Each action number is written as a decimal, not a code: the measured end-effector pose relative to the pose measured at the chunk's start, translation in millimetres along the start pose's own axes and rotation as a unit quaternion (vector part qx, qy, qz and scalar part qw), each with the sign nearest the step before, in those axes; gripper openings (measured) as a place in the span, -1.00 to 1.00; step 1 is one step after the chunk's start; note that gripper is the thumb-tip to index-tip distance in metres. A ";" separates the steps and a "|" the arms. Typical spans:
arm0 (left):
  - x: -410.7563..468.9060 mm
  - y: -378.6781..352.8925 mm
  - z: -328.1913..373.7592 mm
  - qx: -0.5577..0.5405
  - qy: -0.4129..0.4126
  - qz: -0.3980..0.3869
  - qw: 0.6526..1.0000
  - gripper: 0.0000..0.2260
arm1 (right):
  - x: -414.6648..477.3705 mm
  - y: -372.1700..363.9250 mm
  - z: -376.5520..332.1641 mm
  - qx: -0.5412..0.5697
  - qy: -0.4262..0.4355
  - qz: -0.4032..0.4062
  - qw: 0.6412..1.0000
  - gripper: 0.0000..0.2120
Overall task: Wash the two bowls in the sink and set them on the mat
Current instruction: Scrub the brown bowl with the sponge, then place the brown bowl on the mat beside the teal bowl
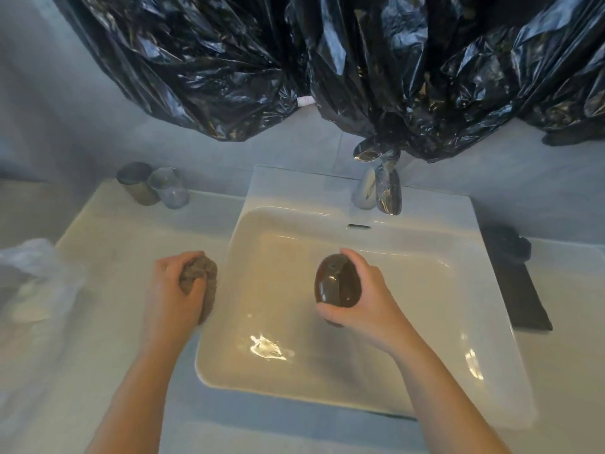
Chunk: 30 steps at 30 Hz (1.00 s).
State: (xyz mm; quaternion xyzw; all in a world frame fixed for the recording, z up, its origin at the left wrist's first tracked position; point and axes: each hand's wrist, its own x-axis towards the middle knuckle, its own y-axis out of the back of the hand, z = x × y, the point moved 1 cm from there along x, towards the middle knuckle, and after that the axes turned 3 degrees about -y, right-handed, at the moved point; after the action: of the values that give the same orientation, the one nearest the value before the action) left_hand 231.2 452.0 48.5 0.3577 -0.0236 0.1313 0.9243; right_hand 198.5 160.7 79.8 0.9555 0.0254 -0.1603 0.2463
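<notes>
Evidently mid-wash: the right hand [366, 296] curls its fingers [355, 258] round a brown bowl [335, 283] over the sink [425, 290]; left of the sink, the left hand [170, 290] clutches a cloth [204, 273] (scrubbing next, I'd judge).

A single wide-angle camera worn on the head looks forward and steeply down onto the sink [294, 188] from close above. The basin fills the middle of the view and the person's arms [140, 388] enter from the bottom edge. The tap [388, 188] and black plastic sheeting [327, 60] sit at the top, on the far side, and straight edges bow toward the borders.
</notes>
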 end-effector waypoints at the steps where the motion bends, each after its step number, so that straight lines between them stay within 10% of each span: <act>1: 1.0 0.8 -14.2 0.009 0.028 0.005 1.000 -0.65 | -1.6 -3.5 -1.9 -0.011 -0.003 0.004 1.000 -0.10; 12: 6.9 -42.8 -77.3 0.156 0.160 -0.137 0.965 -0.57 | 5.2 -23.8 -1.5 -0.080 -0.010 -0.004 0.997 -0.11; 16: 15.8 -26.6 -43.1 0.117 0.160 -0.055 0.979 -0.57 | 4.4 -15.3 0.2 -0.094 -0.016 0.010 0.995 -0.11; 21: -5.6 -26.7 49.8 -0.042 0.049 0.013 0.998 -0.76 | -7.8 12.4 4.2 -0.123 -0.013 0.033 0.992 -0.08; 30: -68.0 -146.6 190.4 -0.094 -0.128 -0.184 0.970 -0.77 | -40.6 144.0 71.1 -0.179 -0.066 0.134 0.972 -0.05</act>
State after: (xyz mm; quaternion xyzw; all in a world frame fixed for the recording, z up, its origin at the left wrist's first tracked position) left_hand 213.2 205.6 84.6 0.2812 -0.0881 -0.0905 0.9513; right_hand 157.5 1.5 100.5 0.8779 -0.0912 -0.1811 0.4337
